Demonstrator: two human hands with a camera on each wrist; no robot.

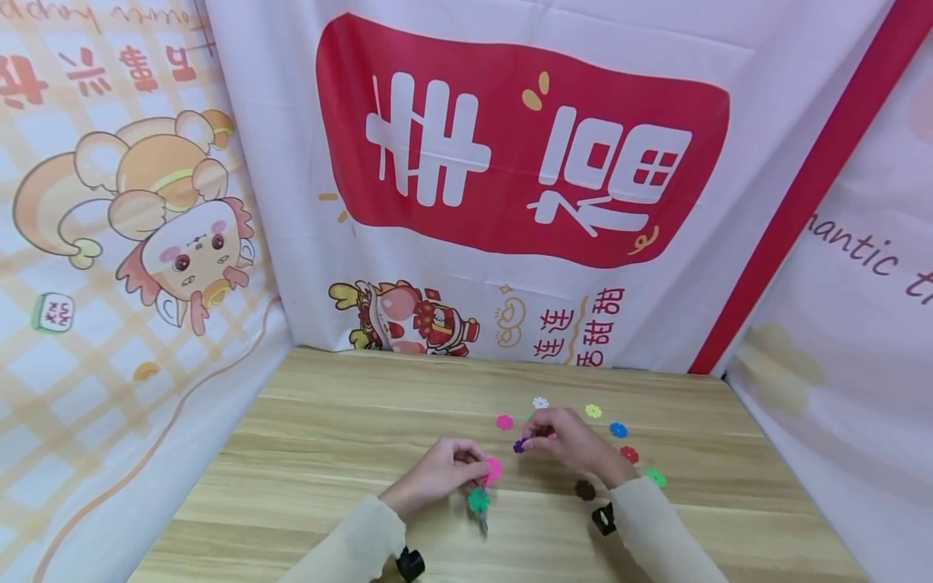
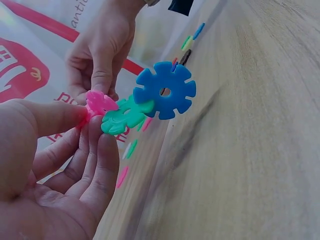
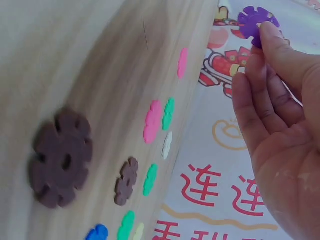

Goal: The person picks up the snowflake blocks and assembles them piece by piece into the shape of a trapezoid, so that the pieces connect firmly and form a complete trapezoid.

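Note:
My left hand (image 1: 443, 471) pinches a pink flower-shaped plastic disc (image 2: 100, 102) between thumb and fingers. Slotted onto it is a green disc (image 2: 122, 119), and a blue disc (image 2: 175, 92) joins the green one at the far end, so the three form a short chain above the table. To the right and slightly farther back, my right hand (image 1: 572, 439) holds a single purple disc (image 3: 248, 26) by its edge, between thumb and index finger. The purple disc is apart from the chain, and the other right fingers are loosely bent.
Loose discs lie on the wooden table (image 1: 328, 453) around my right hand: pink (image 1: 504, 422), white (image 1: 540, 402), yellow (image 1: 594, 411), blue (image 1: 618, 430), red (image 1: 629, 454), green (image 1: 656, 477) and brown (image 1: 585, 490). A printed cloth (image 1: 510, 308) hangs behind the table.

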